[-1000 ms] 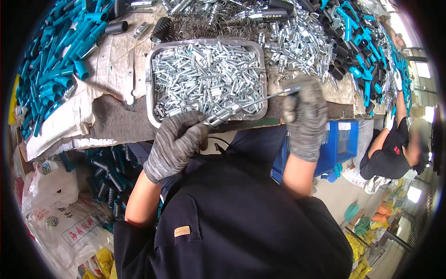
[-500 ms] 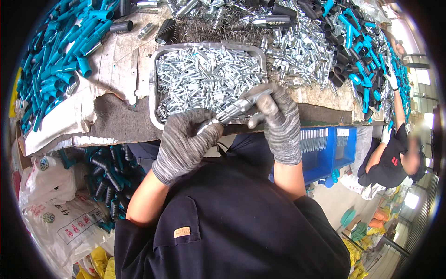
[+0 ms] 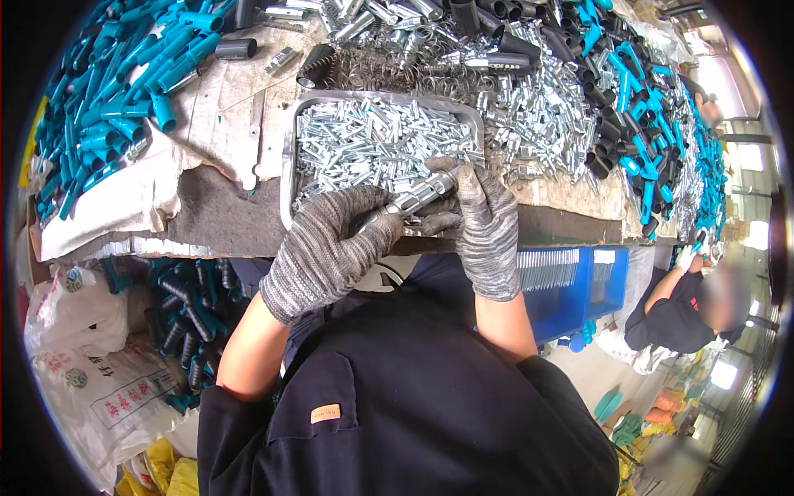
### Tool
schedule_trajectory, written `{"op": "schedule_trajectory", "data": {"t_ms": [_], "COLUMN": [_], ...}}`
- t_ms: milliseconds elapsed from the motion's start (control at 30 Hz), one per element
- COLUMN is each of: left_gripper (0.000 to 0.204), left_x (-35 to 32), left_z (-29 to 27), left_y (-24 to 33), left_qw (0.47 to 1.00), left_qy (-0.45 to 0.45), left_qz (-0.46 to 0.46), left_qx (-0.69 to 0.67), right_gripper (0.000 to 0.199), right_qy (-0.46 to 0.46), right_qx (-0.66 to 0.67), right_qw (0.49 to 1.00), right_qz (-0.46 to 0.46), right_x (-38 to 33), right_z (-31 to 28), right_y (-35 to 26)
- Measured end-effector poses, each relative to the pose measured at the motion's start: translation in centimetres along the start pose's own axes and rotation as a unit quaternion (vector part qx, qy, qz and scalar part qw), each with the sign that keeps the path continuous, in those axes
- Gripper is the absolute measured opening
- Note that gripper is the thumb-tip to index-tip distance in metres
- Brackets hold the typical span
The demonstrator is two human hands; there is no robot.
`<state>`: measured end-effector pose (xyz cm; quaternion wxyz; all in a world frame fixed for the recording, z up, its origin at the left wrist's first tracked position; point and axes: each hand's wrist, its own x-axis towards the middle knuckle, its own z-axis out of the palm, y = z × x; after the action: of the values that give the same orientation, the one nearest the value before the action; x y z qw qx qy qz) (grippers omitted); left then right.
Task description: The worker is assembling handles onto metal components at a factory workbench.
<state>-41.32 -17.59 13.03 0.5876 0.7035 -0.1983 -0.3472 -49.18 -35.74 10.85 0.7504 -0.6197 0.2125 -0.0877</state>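
Both my hands wear grey striped knit gloves. A shiny slotted metal tube [image 3: 423, 195] slants between them over the tray's near edge, its upper end toward the right. My left hand [image 3: 335, 252] is closed round its lower end, thumb along the near side. My right hand [image 3: 490, 231] pinches the upper end between thumb and fingers; whether a small pin is there too is hidden. Just beyond lies a metal tray [image 3: 289, 165], heaped with small silvery pins [image 3: 364, 136].
Teal plastic handles [image 3: 124, 107] pile at the left; springs [image 3: 397, 70], metal tubes and black sleeves [image 3: 608, 145] lie behind and right. Blue bins [image 3: 608, 285] stand below the table's right side. At far right a co-worker [image 3: 674, 306] reaches to the table.
My right hand has lowered and drawn in against the tube's upper end; the slim pin seen in its fingers earlier no longer shows. The whole view has shifted slightly.
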Motion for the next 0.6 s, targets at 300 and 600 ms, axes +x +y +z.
{"op": "schedule_trajectory", "data": {"t_ms": [300, 600], "left_gripper": [0.037, 0.033], "left_x": [2.8, 3.4], "left_z": [-1.2, -1.0], "left_y": [-5.3, -6.5], "left_qw": [0.998, 0.994], "left_qy": [0.033, 0.033], "left_qz": [0.019, 0.087], "left_qx": [0.059, 0.065], "right_gripper": [0.054, 0.050], "right_qy": [0.001, -0.391], "right_qx": [-0.231, -0.594], "right_qw": [0.931, 0.570], "right_qz": [-0.284, -0.411], "right_x": [8.3, 18.0], "right_z": [2.2, 27.5], "right_y": [-7.1, 1.2]}}
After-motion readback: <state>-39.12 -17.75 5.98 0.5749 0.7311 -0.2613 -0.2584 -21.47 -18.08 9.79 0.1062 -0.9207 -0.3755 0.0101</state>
